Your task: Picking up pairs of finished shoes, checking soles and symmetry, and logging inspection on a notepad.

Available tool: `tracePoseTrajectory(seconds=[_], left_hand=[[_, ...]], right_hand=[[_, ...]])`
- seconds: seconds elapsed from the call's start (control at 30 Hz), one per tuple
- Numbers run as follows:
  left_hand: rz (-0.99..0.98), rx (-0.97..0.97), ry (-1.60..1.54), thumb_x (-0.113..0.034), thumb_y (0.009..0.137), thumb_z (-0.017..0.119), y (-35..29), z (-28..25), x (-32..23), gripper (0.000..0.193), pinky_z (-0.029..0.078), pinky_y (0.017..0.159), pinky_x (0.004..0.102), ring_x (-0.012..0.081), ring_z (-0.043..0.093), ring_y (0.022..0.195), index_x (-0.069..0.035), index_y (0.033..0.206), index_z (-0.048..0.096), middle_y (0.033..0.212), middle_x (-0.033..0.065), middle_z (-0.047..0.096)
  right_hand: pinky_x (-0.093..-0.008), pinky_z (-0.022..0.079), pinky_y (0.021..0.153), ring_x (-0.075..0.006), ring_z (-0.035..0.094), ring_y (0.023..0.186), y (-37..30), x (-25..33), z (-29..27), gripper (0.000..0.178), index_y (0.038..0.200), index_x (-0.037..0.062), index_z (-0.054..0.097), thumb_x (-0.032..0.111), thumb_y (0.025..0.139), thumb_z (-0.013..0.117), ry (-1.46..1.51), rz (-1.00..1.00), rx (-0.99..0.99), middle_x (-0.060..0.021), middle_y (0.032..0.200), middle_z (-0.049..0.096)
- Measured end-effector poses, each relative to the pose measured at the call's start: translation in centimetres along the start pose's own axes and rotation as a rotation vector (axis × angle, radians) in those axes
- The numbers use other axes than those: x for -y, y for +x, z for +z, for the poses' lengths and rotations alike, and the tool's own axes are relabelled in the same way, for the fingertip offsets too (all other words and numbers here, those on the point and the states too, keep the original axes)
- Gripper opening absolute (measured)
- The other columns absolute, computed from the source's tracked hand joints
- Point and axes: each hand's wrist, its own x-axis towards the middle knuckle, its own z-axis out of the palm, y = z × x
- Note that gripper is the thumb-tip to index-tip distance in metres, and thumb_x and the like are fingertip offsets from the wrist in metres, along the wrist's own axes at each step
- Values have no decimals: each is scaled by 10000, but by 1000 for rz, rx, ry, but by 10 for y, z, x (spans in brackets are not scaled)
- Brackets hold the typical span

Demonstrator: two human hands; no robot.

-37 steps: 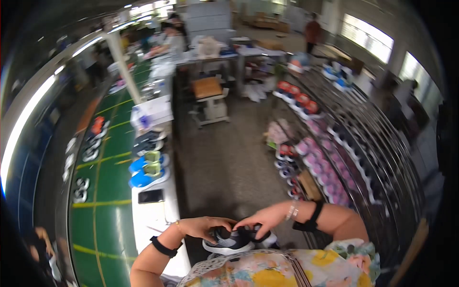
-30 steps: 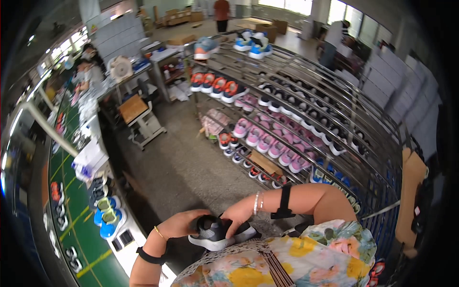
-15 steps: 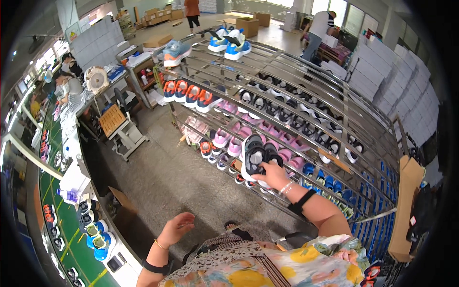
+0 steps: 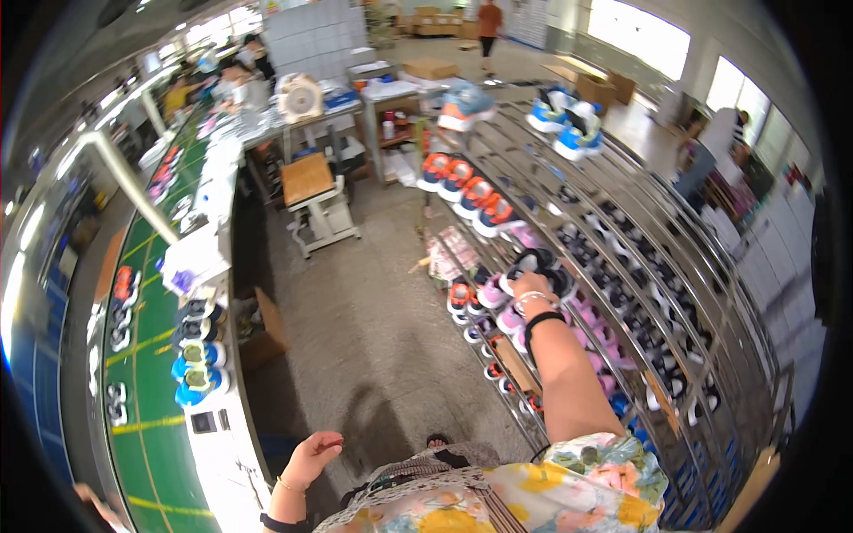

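A grey floor (image 4: 373,329) runs from near to far between a metal rack (image 4: 653,210) of shelves on the right and a long green belt (image 4: 151,457) on the left, with a white counter (image 4: 233,453) along the belt's right side. Far off, a person in an orange top (image 4: 488,27) is upright on the floor. Nearer, left of the middle, stands a pale wheeled stand with a wooden top (image 4: 307,180), and a cardboard box (image 4: 267,324) sits close by the counter. Rows of shoes fill the rack: orange-and-navy shoes (image 4: 480,200) at its left far end, pink shoes (image 4: 604,342) lower down, and black-and-white shoes (image 4: 617,286) farther right. Blue shoes (image 4: 197,377) stand on the counter. A pair of dark shoes (image 4: 531,259) is at the rack's left side, just above the pink row; whether their soles touch a shelf cannot be told. The right hand (image 4: 533,284) reaches in and grips this pair, its fingertips partly hidden. The left hand (image 4: 315,451) is empty, fingers loosely bent, over the floor near the counter. Smallest are a dark phone (image 4: 205,422) on the counter and a pale bracelet (image 4: 533,297) on the right wrist.
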Motion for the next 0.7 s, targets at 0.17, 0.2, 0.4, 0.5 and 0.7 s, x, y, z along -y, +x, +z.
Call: tracePoseTrajectory(seconds=[0.17, 0.2, 0.4, 0.5, 0.7], left_hand=[[61, -85, 15, -49, 822, 606, -24, -11, -24, 261, 455, 791, 218, 86, 564, 892, 17, 1070, 558, 967, 43, 623], [86, -126, -21, -47, 820, 606, -34, -13, -34, 262, 458, 792, 223, 85, 564, 891, 21, 1070, 560, 972, 44, 623], [619, -347, 165, -7, 761, 610, -85, -28, -114, 328, 437, 869, 307, 197, 561, 1009, 4, 1084, 551, 1028, 102, 598], [1125, -664, 272, -177, 752, 686, -128, -37, -161, 577, 333, 975, 386, 281, 456, 1132, 31, 1220, 420, 1218, 164, 481], [1871, -1064, 268, -548, 784, 553, -230, -51, -209, 743, 194, 1048, 523, 314, 340, 1248, -25, 1286, 386, 1333, 166, 385]], right_hand=[[-690, 231, 907, -360, 393, 1192, -29, 1, 8, 708, 1308, 179, 373, 487, 721, 624, -118, -170, -145, -147, 1281, 413], [-691, 237, 895, -366, 407, 1172, -61, 6, 7, 721, 1309, 179, 362, 483, 714, 634, -172, -248, -213, -153, 1246, 433], [-356, 365, 951, -276, 464, 1125, -233, 36, -8, 504, 1270, 27, 379, 217, 846, 575, 396, -1346, 395, -180, 1199, 470], [-356, 340, 982, -281, 430, 1183, -345, 64, -58, 563, 1292, -20, 341, 375, 903, 444, 548, -1855, 822, -189, 1269, 433], [-433, 344, 934, -297, 478, 1046, -492, 65, -104, 488, 1224, 60, 468, 368, 848, 513, 1192, -2051, 1419, -149, 1130, 512]])
